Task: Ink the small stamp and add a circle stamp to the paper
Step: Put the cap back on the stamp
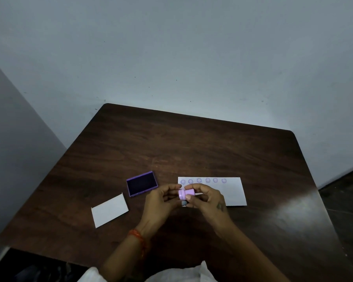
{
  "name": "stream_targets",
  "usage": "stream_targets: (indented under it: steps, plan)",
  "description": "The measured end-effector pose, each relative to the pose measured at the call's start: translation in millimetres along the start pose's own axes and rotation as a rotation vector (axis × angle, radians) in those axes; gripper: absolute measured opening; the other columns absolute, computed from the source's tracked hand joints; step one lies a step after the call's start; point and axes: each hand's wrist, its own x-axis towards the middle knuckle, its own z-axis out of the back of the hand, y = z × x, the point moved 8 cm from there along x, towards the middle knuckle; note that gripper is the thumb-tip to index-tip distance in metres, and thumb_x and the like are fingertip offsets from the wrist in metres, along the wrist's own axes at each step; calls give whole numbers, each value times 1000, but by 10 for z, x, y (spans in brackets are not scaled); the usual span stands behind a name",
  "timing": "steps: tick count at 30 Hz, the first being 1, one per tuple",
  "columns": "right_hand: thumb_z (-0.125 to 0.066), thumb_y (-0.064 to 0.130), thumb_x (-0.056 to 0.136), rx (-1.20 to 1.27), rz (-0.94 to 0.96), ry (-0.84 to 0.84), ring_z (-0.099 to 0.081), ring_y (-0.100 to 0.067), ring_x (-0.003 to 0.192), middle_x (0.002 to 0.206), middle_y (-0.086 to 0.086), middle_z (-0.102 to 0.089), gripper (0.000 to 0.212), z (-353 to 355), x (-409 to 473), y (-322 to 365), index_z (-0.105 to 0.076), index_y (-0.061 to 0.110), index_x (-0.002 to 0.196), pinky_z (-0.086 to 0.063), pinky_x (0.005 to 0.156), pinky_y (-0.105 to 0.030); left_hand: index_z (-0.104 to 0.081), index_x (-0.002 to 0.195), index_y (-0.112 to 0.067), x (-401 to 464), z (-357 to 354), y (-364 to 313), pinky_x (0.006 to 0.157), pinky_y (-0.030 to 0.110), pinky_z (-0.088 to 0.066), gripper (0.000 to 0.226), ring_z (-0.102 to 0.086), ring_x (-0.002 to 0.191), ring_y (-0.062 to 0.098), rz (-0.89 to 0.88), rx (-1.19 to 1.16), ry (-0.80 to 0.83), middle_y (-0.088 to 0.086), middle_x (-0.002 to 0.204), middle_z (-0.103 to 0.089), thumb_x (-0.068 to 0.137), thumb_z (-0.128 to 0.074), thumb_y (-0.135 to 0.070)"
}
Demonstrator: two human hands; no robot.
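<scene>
Two hands, my left hand (pixel 161 200) and right hand (pixel 207 199), pinch the stamp (pixel 185 193) over the paper (pixel 232 192), ink pad (pixel 142 183) to its left

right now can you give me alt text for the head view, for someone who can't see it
Two bare hands, the left hand and right hand, hold a small pink stamp sideways above a dark wooden table. Behind them lies a white paper with six purple circle stamps along its far edge; an open purple ink pad and a blank card lie to the left.
</scene>
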Motion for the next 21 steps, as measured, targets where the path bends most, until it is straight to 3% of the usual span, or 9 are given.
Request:
stream_targets:
  steps: [3, 6, 11, 13, 16, 18, 21]
  plan:
    - [-70, 8, 78, 44, -29, 42, -71, -16, 86, 95, -5, -74, 21, 1, 11, -12, -70, 23, 93, -59, 72, -25, -68, 99, -15, 20, 16, 20, 81, 24, -58, 38, -71, 89, 10, 7, 18, 21, 1, 96, -75, 68, -77, 3]
    - [-72, 17, 77, 13, -61, 71, -71, -18, 85, 92, -5, -75, 14, 9, 46, -20, -73, 22, 90, -59, 76, -31, -70, 90, -18, 28, 11, -9, 71, 14, -56, 30, -72, 84, 5, -12, 35, 30, -2, 88, -76, 68, -77, 2]
    - [-69, 29, 80, 41, -120, 79, -71, -16, 70, 78, 0, -74, 9, 17, 53, -34, -74, 22, 83, -60, 67, -27, -70, 91, -15, 44, 2, -69, 67, 11, -55, 27, -71, 85, 5, -14, 35, 60, 0, 90, -75, 71, -74, 3]
    - [-70, 31, 78, 59, -126, 85, -72, -16, 77, 85, 2, -74, 7, 28, 50, -35, -72, 27, 84, -60, 71, -26, -69, 89, -15, 42, 8, -105, 63, 7, -52, 28, -70, 78, -2, -22, 12, 52, -4, 86, -74, 70, -74, 6]
    - [-69, 17, 81, 97, -126, 62, -72, -16, 82, 98, -2, -72, 19, 78, 66, -43, -68, 25, 99, -60, 77, -30, -69, 85, -18, 42, 15, -131, 60, 4, -49, 30, -68, 72, -7, -26, -1, 35, -9, 81, -72, 68, -75, 6]
    - [-66, 12, 83, 90, -103, 61, -72, -15, 76, 90, -5, -73, 15, 93, 72, -19, -69, 22, 93, -59, 69, -25, -69, 83, -22, 44, 10, -130, 60, 4, -50, 31, -69, 73, -6, -25, 3, 39, -9, 81, -73, 68, -76, 4]
    - [-64, 19, 85, 43, -136, 60, -70, -13, 66, 78, -6, -72, 6, 95, 81, -33, -71, 20, 85, -58, 64, -23, -69, 82, -26, 49, 29, -123, 63, 6, -52, 33, -70, 77, -4, -25, 9, 39, -8, 84, -73, 68, -77, 3]
